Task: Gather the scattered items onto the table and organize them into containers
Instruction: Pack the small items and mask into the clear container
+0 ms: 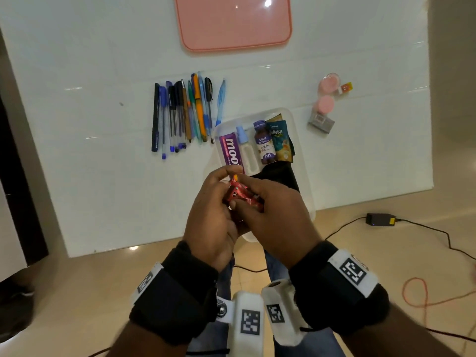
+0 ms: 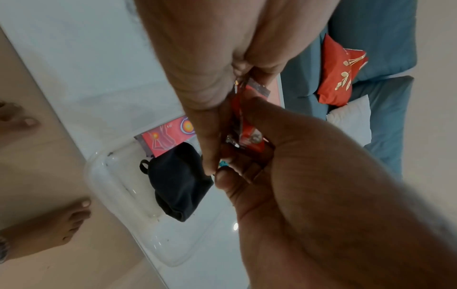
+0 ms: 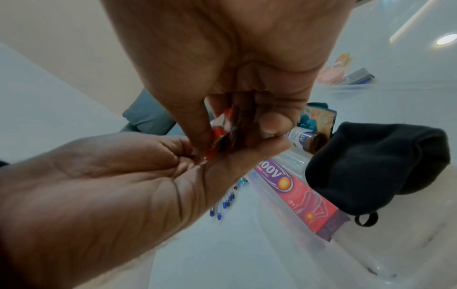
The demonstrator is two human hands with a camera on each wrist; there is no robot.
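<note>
Both hands meet just above the near end of a clear plastic tray (image 1: 305,173) at the front edge of the white table. My left hand (image 1: 226,189) and right hand (image 1: 248,202) together pinch a small bunch of red sachets (image 1: 240,193), seen close up in the left wrist view as red sachets (image 2: 249,135) and in the right wrist view as red sachets (image 3: 220,133). In the tray lie a purple Moov box (image 1: 229,150), a small spray bottle (image 1: 244,148), an iodine bottle (image 1: 264,143), teal sachets (image 1: 280,140) and a black cloth (image 1: 280,176).
Several pens (image 1: 185,114) lie in a row left of the tray. A pink lid (image 1: 231,21) sits at the far edge. Two pink jars (image 1: 327,94) and a grey box (image 1: 320,122) stand at the right. A power adapter (image 1: 381,219) and cables lie on the floor.
</note>
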